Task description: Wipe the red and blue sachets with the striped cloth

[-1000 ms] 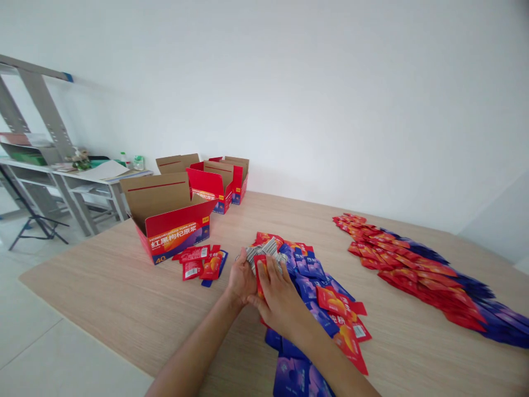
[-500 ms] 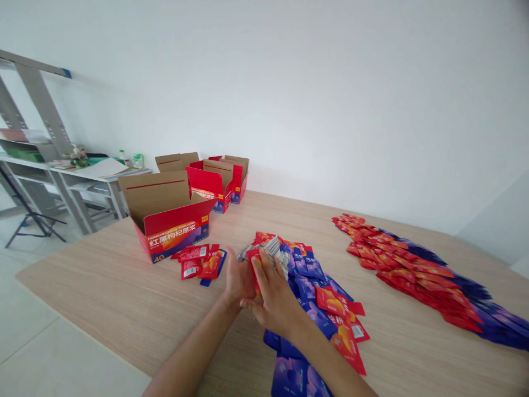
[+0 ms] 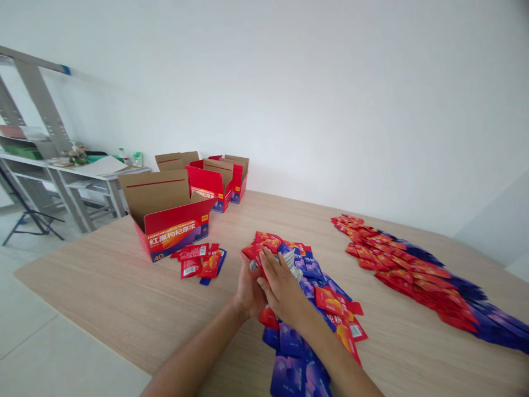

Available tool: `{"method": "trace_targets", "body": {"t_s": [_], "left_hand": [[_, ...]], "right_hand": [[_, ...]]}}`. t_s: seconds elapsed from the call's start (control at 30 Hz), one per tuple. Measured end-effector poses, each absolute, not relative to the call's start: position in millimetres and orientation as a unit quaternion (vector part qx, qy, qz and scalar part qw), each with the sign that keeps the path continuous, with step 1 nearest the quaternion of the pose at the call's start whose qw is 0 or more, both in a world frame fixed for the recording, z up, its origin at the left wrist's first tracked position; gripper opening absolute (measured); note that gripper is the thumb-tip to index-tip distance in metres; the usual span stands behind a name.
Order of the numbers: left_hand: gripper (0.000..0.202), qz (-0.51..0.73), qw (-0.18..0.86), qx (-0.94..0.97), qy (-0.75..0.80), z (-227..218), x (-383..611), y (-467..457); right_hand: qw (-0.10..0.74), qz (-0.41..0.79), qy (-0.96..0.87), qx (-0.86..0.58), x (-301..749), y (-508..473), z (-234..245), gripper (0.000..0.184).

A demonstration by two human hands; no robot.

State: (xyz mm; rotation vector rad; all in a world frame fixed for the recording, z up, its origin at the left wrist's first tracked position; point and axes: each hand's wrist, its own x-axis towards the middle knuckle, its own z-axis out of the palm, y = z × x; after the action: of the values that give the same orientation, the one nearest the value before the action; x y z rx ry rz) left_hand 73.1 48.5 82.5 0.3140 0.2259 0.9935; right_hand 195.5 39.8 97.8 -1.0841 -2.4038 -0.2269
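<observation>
At the bottom centre of the frame a loose heap of blue and red foil sachets (image 3: 297, 353) lies on the light wooden table (image 3: 103, 292). Just above it, the left hand (image 3: 248, 292) and the right hand (image 3: 285, 286) are both closed around a small stack of red and silver sachets (image 3: 261, 248) — it is held over the far end of the heap. Left of centre lie a few red sachets (image 3: 200, 263), and behind them stands an open red cardboard box (image 3: 173, 234). At the right runs a long row of red and blue sachets (image 3: 413, 270).

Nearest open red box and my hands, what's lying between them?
In the head view, a small cluster of red packets lies between the open red box and the left hand holding a packet stack, on otherwise bare table.
</observation>
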Motion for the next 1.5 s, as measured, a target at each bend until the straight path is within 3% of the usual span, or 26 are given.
{"method": "trace_targets", "body": {"t_s": [0.13,0.23,0.4,0.57,0.7,0.8,1.0,1.13,1.27,1.5], "left_hand": [[0.105,0.543,0.826,0.125,0.090,92.4,49.1,63.2],[0.091,0.593,0.792,0.111,0.093,98.9,34.7,75.1],[0.088,0.589,0.792,0.146,0.070,103.8,40.2,72.8],[0.091,0.558,0.811,0.160,0.074,106.5,52.7,59.6],[0.097,0.540,0.823,0.171,0.052,101.6,57.1,58.5],[0.098,0.521,0.836,0.165,0.054,95.7,61.4,57.1],[0.093,0.479,0.861,0.148,0.088,84.5,73.6,48.9],[0.103,0.493,0.853,0.145,0.088,86.3,69.7,53.1],[0.107,0.536,0.831,0.132,0.073,97.2,51.0,65.1],[0.096,0.560,0.816,0.134,0.059,100.2,39.5,70.9]], "right_hand": [[0.209,-0.074,-0.904,-0.365,186.0,22.6,111.5,0.058],[0.200,-0.033,-0.917,-0.345,184.2,13.3,123.4,0.053],[0.342,0.128,-0.838,-0.405,203.2,30.4,126.4,0.042],[0.453,0.029,-0.746,-0.487,215.8,56.7,102.6,0.037],[0.403,-0.111,-0.793,-0.443,211.1,57.9,89.1,0.040],[0.345,-0.148,-0.827,-0.419,203.0,52.2,86.1,0.044],[0.281,-0.146,-0.849,-0.422,191.7,44.4,87.4,0.051],[0.254,-0.150,-0.867,-0.401,190.9,42.4,89.1,0.062],[0.229,-0.130,-0.887,-0.379,190.0,38.0,91.6,0.059],[0.239,-0.069,-0.911,-0.330,190.2,33.7,95.5,0.068]]}}
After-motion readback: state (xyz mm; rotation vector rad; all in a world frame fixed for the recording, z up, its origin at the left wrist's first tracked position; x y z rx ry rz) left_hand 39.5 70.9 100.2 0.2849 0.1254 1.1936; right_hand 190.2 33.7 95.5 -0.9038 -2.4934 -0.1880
